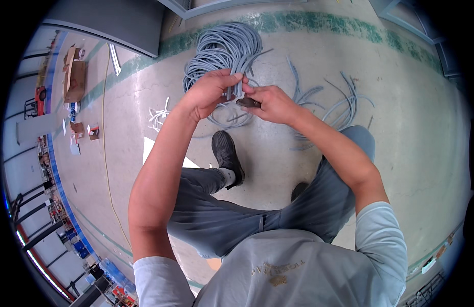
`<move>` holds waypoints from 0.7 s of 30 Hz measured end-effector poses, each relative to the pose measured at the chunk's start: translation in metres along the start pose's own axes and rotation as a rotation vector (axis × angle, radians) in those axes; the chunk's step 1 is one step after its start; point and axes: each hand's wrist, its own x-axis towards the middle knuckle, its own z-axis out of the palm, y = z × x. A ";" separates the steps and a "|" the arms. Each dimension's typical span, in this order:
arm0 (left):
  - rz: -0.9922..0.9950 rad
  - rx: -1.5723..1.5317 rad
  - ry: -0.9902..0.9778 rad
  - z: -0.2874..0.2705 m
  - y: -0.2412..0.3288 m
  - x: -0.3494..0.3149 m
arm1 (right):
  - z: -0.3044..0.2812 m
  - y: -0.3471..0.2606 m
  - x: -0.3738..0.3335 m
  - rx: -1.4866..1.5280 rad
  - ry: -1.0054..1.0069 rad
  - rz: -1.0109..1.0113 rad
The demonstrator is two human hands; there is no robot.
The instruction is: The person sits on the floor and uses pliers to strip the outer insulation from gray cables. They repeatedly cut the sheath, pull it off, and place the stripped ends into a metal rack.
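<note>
My left hand is closed around several grey cables, its thumb stretched along them. Close beside it, my right hand is closed on a small tool with a dark handle. The tool's working end lies by the cables and is too small to make out. Just beyond both hands, a large coil of grey cable rests on the floor. Loose lengths of grey cable lie to the right, and thin loops of cable lie below the hands.
White strips lie left of my arm, near a white sheet. Grey cabinets stand at the far side. Cardboard boxes are at the left, with a yellowish cord along the floor. My shoe is below the hands.
</note>
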 end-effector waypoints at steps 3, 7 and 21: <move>-0.006 -0.005 0.031 -0.001 0.005 -0.001 | -0.013 0.006 -0.005 -0.050 -0.186 0.111; -0.001 -0.054 0.078 0.008 0.013 -0.007 | -0.034 0.017 -0.011 0.332 -0.028 0.409; 0.167 0.184 -0.097 0.066 -0.020 0.034 | -0.076 0.018 -0.003 1.032 0.342 0.692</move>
